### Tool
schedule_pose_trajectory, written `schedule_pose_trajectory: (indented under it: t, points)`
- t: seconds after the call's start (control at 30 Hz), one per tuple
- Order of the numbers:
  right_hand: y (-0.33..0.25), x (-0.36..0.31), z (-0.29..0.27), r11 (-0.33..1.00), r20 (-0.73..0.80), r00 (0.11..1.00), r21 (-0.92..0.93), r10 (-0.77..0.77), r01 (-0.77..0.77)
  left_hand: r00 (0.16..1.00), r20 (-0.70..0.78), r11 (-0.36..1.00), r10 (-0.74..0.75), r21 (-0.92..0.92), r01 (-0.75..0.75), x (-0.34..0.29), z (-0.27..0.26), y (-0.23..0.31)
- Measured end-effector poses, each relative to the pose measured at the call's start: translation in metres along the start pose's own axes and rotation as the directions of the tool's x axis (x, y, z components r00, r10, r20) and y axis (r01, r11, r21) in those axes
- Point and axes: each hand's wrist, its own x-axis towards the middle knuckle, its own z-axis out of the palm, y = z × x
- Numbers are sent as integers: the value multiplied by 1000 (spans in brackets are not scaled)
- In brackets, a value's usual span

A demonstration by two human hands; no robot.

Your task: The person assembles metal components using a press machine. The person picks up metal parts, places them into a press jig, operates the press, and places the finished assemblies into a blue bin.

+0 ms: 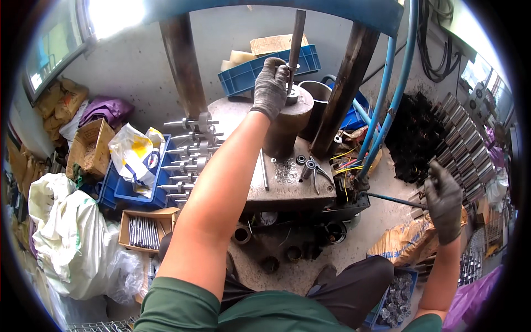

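My left hand point(270, 91), in a grey knit glove, is closed around a slim metal shaft point(290, 83) standing on a round steel block point(279, 130). Straight above it, the press's vertical steel rod point(297, 33) comes down to a collar by my fingertips. On the right, my gloved right hand point(444, 202) is at the end of a long lever point(395, 200), its fingers stretched upward and apart. On the press table point(249, 191) lie small metal rings point(286, 171), pliers point(321, 176), a bearing point(300, 159) and a thin rod point(264, 170).
Rotor shafts point(191, 152) line the table's left side. Blue press columns and hoses point(381, 110) rise at the right. A blue crate point(310, 58) stands behind; a box of metal pins point(148, 231) sits lower left. Stacked metal cylinders point(464, 149) fill the far right.
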Motion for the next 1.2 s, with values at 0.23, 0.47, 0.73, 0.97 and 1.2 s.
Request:
schedule_pose_trajectory:
  t: [0.23,0.47,0.73,0.97,1.2]
  points:
    - [-17,-160,-5,984,628,778,-137,0,111,983,144,976,-117,199,87,-1,1,12]
    - [-18,-188,14,987,531,845,-161,64,27,969,180,985,-168,58,160,0,-3,9]
    - [-18,-186,13,986,531,844,-167,82,10,962,204,983,-184,41,179,3,-6,7]
    - [-19,-181,7,982,524,848,-185,80,22,956,204,977,-213,20,213,3,-4,6]
    - [-25,-143,-5,992,468,879,-123,93,-40,958,202,977,-205,93,190,4,-8,2]
